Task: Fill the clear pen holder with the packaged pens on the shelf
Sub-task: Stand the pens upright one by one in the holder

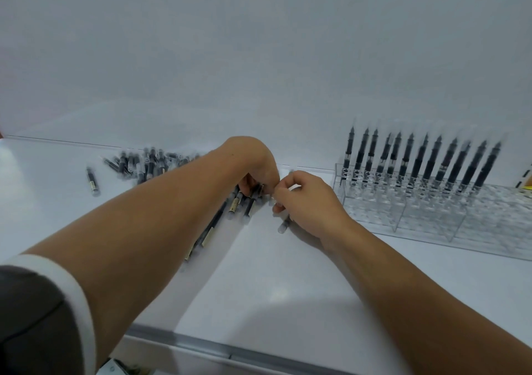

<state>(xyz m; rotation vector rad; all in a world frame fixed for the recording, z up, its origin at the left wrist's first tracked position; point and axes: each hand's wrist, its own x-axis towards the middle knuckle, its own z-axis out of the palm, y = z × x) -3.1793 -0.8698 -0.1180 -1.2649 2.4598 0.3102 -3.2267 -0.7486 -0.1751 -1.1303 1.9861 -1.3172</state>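
Note:
A heap of packaged black pens (149, 163) lies on the white shelf (273, 274) at the back left. My left hand (256, 170) grips a bunch of several packaged pens (244, 202) that fan out below it. Fingertip to fingertip with it, my right hand (305, 199) holds one packaged pen (285, 225), whose clear end sticks out under the palm. The clear pen holder (431, 216) stands at the right. Its back row holds several black pens (426, 155) upright; the front cells hold none.
One loose pen (92, 181) lies apart at the far left. A white back wall rises behind the shelf. A grey metal edge (230, 351) runs along the shelf's front. Something yellow (526, 184) shows at the right border behind the holder.

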